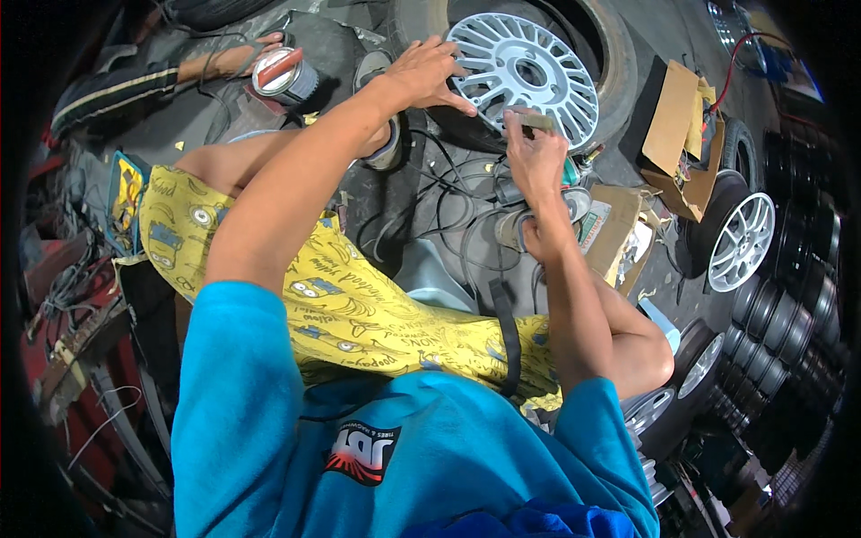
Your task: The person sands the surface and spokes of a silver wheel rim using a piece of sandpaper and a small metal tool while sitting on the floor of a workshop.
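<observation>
A silvery-white multi-spoke wheel rim [558,79] lies tilted on a black tyre [619,76] in front of me. My left hand [421,75] rests against the rim's left edge, fingers spread and thumb stretched toward the near spokes. At the rim's near edge, my right hand [538,161] is closed on a small greenish-brown pad [536,122], pinched between thumb and fingers. Whether the pad touches the spokes, I cannot tell. My fingers partly hide the rim's near and left edges.
A co-worker's hand [242,59] reaches to a paint can [300,82] with a red block on top. Cables [457,211] trail between my feet. Cardboard boxes [671,112] stand right, near another white rim [743,242] and stacked dark wheels [771,309].
</observation>
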Available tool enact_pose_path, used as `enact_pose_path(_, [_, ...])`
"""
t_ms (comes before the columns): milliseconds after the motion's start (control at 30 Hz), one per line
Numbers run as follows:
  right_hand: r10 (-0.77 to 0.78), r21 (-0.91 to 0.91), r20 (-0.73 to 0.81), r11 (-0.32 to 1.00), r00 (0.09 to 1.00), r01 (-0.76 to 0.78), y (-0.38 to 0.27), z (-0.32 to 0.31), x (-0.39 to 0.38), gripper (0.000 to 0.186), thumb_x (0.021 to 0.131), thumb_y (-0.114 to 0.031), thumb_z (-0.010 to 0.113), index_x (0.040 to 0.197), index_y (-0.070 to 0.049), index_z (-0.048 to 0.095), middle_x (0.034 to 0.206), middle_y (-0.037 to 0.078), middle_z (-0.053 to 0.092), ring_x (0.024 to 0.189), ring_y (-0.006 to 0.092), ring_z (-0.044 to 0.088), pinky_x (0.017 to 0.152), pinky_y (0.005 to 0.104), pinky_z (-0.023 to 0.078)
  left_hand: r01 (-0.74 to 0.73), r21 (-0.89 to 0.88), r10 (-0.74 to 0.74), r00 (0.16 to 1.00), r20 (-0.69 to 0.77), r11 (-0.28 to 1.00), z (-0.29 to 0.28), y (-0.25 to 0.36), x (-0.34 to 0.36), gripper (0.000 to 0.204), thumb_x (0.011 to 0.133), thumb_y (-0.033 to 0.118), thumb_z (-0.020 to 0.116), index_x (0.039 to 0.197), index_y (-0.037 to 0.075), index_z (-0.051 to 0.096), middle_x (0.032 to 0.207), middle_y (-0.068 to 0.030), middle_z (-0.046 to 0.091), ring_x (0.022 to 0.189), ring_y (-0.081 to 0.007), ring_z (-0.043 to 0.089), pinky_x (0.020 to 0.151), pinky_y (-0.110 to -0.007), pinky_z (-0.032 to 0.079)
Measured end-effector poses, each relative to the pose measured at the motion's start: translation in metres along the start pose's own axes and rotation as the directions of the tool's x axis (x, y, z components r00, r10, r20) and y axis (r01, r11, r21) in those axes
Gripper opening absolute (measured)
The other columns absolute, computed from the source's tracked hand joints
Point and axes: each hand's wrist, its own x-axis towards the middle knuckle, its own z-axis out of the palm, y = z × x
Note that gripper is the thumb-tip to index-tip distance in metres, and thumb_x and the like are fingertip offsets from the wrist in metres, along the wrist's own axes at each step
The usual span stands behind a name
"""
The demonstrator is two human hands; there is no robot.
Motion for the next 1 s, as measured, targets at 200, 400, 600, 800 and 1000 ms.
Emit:
enact_pose_path(200, [0.165, 0.296, 0.182, 0.931, 0.969, -0.214, 0.008, -0.023, 0.008, 0.023, 0.102, -0.017, 0.071, 0.114, 0.001, 0.077, 0.090, 0.012, 0.078, 0.082, 0.0144, 0.075, 0.073, 0.0309, 0.057, 0.003, -0.038, -0.001, 1.000, 0.028, 0.999, -0.006, 0.004, 0.000, 0.088, 0.069, 0.074, 0.082, 0.127, 0.007, 0.077, 0.149, -0.0173, 0.057, 0.138, -0.0357, 0.050, 0.117, -0.050, 0.042])
enact_pose_path(400, [-0.224, 0.074, 0.184, 0.974, 0.957, 0.214, -0.002, -0.016, 0.015, 0.025, 0.097, -0.018, 0.070, 0.108, 0.004, 0.076, 0.093, 0.025, 0.074, 0.084, 0.0403, 0.073, 0.079, 0.0403, 0.058, -0.015, -0.033, 0.016, 0.999, 0.049, 0.999, -0.005, 0.000, -0.001, 0.087, 0.072, 0.074, 0.081, 0.128, 0.009, 0.077, 0.150, -0.0162, 0.055, 0.140, -0.0349, 0.048, 0.117, -0.049, 0.041])
enact_pose_path(600, [0.384, 0.512, 0.228, 0.735, 0.895, -0.445, 0.014, -0.014, 0.026, 0.032, 0.102, -0.025, 0.071, 0.109, 0.006, 0.075, 0.090, 0.014, 0.077, 0.080, 0.0183, 0.073, 0.073, 0.0314, 0.058, -0.073, 0.027, 0.074, 0.997, -0.037, 0.997, 0.001, -0.002, -0.003, 0.084, 0.077, 0.077, 0.075, 0.130, 0.013, 0.076, 0.142, -0.0147, 0.058, 0.136, -0.0326, 0.049, 0.114, -0.048, 0.040])
enact_pose_path(800, [0.369, 0.619, 0.036, 0.721, 0.929, -0.311, 0.032, -0.027, 0.001, 0.034, 0.105, -0.024, 0.069, 0.110, 0.009, 0.073, 0.089, 0.013, 0.075, 0.077, 0.0151, 0.072, 0.071, 0.0276, 0.058, 0.079, 0.055, -0.062, 0.965, -0.256, 0.995, 0.034, 0.071, -0.007, 0.078, 0.076, 0.073, 0.078, 0.119, 0.007, 0.075, 0.127, -0.0199, 0.056, 0.124, -0.0359, 0.049, 0.104, -0.050, 0.040])
enact_pose_path(1000, [0.295, 0.199, -0.073, 0.940, 0.953, -0.276, 0.033, -0.031, -0.011, 0.031, 0.101, -0.031, 0.072, 0.110, -0.002, 0.079, 0.086, 0.016, 0.075, 0.081, 0.0231, 0.070, 0.079, 0.0394, 0.054, -0.009, -0.028, 0.001, 0.966, -0.259, 1.000, 0.034, 0.054, -0.003, 0.071, 0.078, 0.068, 0.081, 0.115, 0.008, 0.074, 0.119, -0.0137, 0.058, 0.121, -0.0327, 0.050, 0.102, -0.048, 0.041])
